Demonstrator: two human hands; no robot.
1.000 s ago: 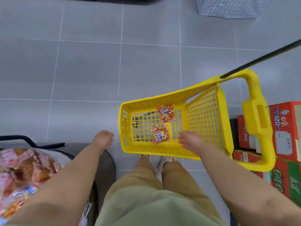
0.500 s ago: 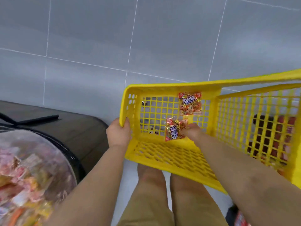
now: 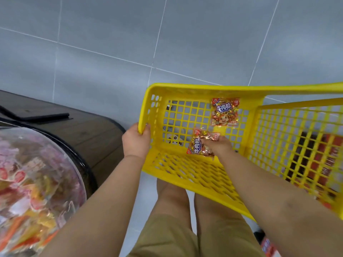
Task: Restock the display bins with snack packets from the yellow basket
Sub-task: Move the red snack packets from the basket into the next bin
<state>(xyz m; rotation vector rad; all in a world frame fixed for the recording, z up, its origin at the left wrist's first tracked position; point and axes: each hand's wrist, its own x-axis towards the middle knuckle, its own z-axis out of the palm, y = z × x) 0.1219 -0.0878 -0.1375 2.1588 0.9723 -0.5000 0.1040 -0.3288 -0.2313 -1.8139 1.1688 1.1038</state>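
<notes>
My left hand grips the basket's left corner; my right hand pinches a packet inside, by the near wall. The slick film could slip from so slight a pinch.

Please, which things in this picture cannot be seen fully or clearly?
1. The yellow basket: in the head view, the right edge cuts off its right end.
2. The nearer snack packet: the right hand that grips it covers part of its print.
3. The display bin: blurred and cut by the left edge; single packets inside cannot be told apart.
4. The red boxes: blurred behind the basket's mesh wall; labels unreadable.
</notes>
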